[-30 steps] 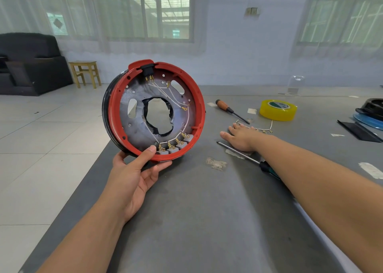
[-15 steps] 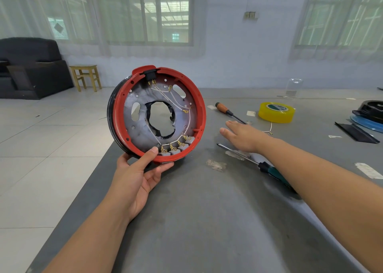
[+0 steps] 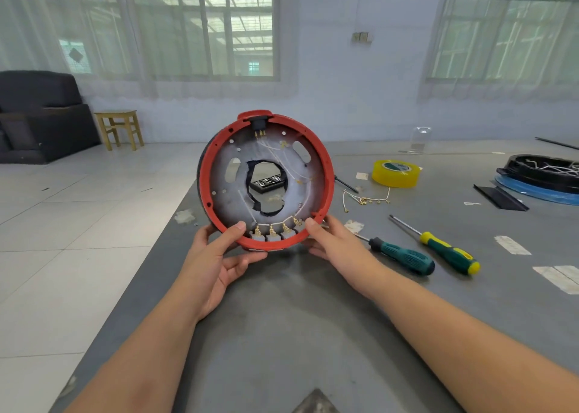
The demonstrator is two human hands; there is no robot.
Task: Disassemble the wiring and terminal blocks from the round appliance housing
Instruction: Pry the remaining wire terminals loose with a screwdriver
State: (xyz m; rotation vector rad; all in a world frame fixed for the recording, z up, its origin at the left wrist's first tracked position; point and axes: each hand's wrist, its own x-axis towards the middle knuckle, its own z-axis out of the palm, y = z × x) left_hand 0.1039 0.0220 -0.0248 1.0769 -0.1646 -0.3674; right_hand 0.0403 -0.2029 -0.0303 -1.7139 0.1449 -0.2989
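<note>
The round red housing (image 3: 326,174) stands upright on its edge above the grey table, its open side facing me. Inside lie a grey plate with a central hole, thin white wires (image 3: 291,162), a black socket (image 3: 258,123) at the top and a row of grey terminal blocks (image 3: 274,232) with brass tabs along the bottom. My left hand (image 3: 219,253) grips the lower left rim, thumb on the inside. My right hand (image 3: 332,240) grips the lower right rim, thumb by the blocks. A loose wire bundle with brass terminals (image 3: 365,199) lies on the table to the right.
Two green-handled screwdrivers (image 3: 404,256) (image 3: 445,249) lie right of my right hand. Behind are a yellow tape roll (image 3: 395,173), a black tool shaft (image 3: 346,184), a black bit case (image 3: 270,183) seen through the hole, and black and blue parts (image 3: 542,177) at far right. The table edge (image 3: 163,240) runs left.
My right hand left the table by the screwdriver and took hold of the housing's lower right rim. The housing now faces me squarely, held by both hands.
</note>
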